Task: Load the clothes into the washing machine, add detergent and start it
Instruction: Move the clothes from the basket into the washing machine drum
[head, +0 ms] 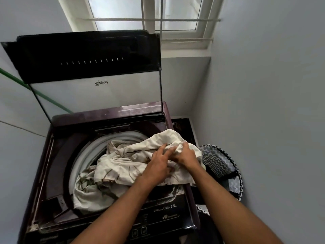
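Far left: green hose (35, 92) slanting along wall, lower end hidden behind raised lid.

Left of centre: Whirlpool top-load washing machine (58, 173), dark maroon body, near left corner cut off by frame edge. Lid (84, 57) raised upright, dark upper band, glass lower panel, brand lettering seen reversed through it. White drum rim (84, 155) visible along left arc only; remainder covered by fabric. Small recess at front left of deck, contents not legible.

Centre: cream floral sheet (123, 166), bunched, partly down in drum at left, partly draped over right deck edge of machine. Drum depth and any other laundry beneath hidden.

Centre right: left hand (158, 164) lying on sheet, fingers spread and nearly straight, pressing fabric, fingertips blurred. Right hand (186, 155) just beside it, touching, fingers curled round a bunched fold of sheet at its upper right portion; thumb not discernible.

Front: control panel (158, 222) with "6.5" marking legible, smaller print unreadable, two buttons partly hidden by left forearm.

Right: laundry basket (221, 164) with grey zigzag pattern and scalloped trim, on floor just beside machine, inner portion screened by right forearm and sheet; contents not discernible.

Above: window (158, 18) with white bars, top cut off.
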`<control>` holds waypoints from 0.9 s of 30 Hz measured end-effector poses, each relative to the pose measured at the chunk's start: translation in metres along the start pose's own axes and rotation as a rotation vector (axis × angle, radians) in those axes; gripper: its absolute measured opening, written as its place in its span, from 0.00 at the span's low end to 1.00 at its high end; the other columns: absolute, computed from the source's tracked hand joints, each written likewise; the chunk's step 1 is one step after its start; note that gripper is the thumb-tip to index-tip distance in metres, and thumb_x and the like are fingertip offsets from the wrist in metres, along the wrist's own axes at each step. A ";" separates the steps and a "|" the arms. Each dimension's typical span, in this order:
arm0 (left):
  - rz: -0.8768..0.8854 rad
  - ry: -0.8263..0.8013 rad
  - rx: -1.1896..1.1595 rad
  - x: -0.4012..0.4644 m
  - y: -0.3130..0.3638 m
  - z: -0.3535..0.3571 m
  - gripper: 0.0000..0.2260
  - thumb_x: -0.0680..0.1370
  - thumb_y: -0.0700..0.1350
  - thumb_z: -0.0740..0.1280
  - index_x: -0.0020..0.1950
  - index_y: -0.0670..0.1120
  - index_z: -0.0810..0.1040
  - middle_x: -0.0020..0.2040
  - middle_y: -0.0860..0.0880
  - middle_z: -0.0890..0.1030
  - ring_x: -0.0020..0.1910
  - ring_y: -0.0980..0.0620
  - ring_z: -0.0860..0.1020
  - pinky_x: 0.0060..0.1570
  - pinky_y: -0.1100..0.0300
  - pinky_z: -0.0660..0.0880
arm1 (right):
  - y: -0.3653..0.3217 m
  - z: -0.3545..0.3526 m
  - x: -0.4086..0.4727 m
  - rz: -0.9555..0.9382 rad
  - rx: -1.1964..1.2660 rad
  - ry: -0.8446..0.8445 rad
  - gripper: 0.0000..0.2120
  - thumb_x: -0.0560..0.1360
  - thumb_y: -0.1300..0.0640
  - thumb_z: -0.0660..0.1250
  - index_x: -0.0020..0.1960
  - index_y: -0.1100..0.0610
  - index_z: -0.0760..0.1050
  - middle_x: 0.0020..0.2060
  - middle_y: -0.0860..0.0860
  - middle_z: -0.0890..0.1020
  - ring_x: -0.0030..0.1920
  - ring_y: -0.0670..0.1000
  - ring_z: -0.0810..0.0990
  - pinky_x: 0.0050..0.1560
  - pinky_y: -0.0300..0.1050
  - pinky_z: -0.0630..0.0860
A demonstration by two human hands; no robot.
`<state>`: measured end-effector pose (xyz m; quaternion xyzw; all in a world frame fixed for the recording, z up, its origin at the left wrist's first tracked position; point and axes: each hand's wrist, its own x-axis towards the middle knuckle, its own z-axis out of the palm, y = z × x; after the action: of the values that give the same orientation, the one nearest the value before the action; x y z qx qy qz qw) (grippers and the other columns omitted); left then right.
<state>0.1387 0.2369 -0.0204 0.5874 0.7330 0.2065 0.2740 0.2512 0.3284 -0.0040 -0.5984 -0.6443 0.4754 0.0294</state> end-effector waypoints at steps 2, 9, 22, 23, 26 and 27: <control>-0.019 0.014 -0.020 0.002 -0.001 -0.002 0.39 0.69 0.44 0.75 0.76 0.60 0.61 0.78 0.48 0.56 0.73 0.43 0.65 0.70 0.53 0.67 | -0.008 0.000 -0.002 -0.015 -0.116 0.055 0.38 0.66 0.42 0.76 0.67 0.54 0.63 0.59 0.61 0.76 0.56 0.61 0.78 0.49 0.46 0.74; 0.064 0.340 -0.092 -0.007 0.001 -0.025 0.37 0.72 0.42 0.74 0.74 0.58 0.59 0.80 0.53 0.54 0.75 0.47 0.60 0.71 0.51 0.63 | -0.047 0.013 -0.030 -0.305 -0.481 0.388 0.13 0.79 0.59 0.58 0.63 0.55 0.67 0.55 0.59 0.76 0.52 0.63 0.80 0.44 0.52 0.73; -0.075 0.653 -0.055 -0.053 -0.062 -0.088 0.26 0.72 0.36 0.70 0.69 0.49 0.71 0.77 0.48 0.62 0.74 0.47 0.63 0.72 0.63 0.56 | -0.118 0.099 -0.043 -0.600 -0.141 0.047 0.16 0.68 0.61 0.67 0.55 0.53 0.72 0.47 0.54 0.81 0.48 0.58 0.81 0.48 0.53 0.79; -0.100 0.661 -0.039 -0.060 -0.070 -0.091 0.25 0.72 0.37 0.70 0.68 0.49 0.70 0.76 0.48 0.62 0.73 0.47 0.64 0.71 0.62 0.58 | -0.121 0.110 -0.043 -0.608 -0.136 0.018 0.16 0.68 0.62 0.68 0.55 0.54 0.72 0.48 0.54 0.81 0.49 0.58 0.80 0.48 0.52 0.78; -0.201 0.663 0.051 -0.077 -0.097 -0.094 0.23 0.74 0.38 0.69 0.67 0.50 0.71 0.76 0.46 0.62 0.69 0.45 0.66 0.68 0.54 0.65 | -0.127 0.144 -0.045 -0.588 -0.170 -0.068 0.19 0.68 0.57 0.69 0.58 0.56 0.74 0.52 0.55 0.81 0.54 0.57 0.80 0.54 0.50 0.78; -0.242 0.633 0.089 -0.082 -0.109 -0.092 0.23 0.74 0.38 0.69 0.68 0.50 0.71 0.76 0.44 0.63 0.69 0.44 0.66 0.67 0.51 0.66 | -0.126 0.156 -0.044 -0.566 -0.192 -0.108 0.20 0.69 0.55 0.68 0.60 0.57 0.74 0.54 0.56 0.81 0.56 0.57 0.79 0.55 0.49 0.77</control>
<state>0.0110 0.1340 -0.0050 0.4143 0.8543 0.3127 0.0294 0.0748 0.2244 0.0157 -0.3689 -0.8280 0.4165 0.0695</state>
